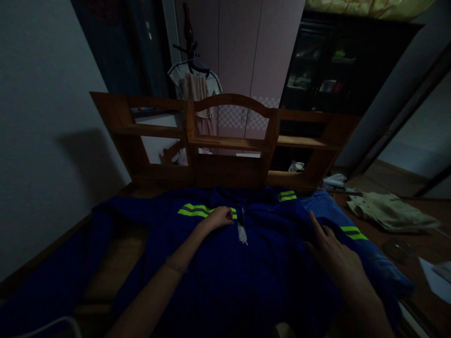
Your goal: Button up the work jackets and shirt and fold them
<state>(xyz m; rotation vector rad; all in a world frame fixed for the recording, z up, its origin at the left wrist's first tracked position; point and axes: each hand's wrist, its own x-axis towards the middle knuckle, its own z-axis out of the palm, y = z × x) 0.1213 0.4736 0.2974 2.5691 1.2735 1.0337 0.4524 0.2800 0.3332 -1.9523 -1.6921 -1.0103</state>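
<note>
Handling a blue jacket (218,267), already spread out, unfolded.
With left hand (219,217) curled at chest stripe (193,211), hold impossible to tell; right hand (336,256) loosely open at right.

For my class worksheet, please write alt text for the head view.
A blue long-sleeved garment with yellow-green stripes lies spread out, a person's left hand at the chest stripe and right hand over the opposite side. Beyond stand a wooden shelf frame and a coat stand with clothes.
</note>
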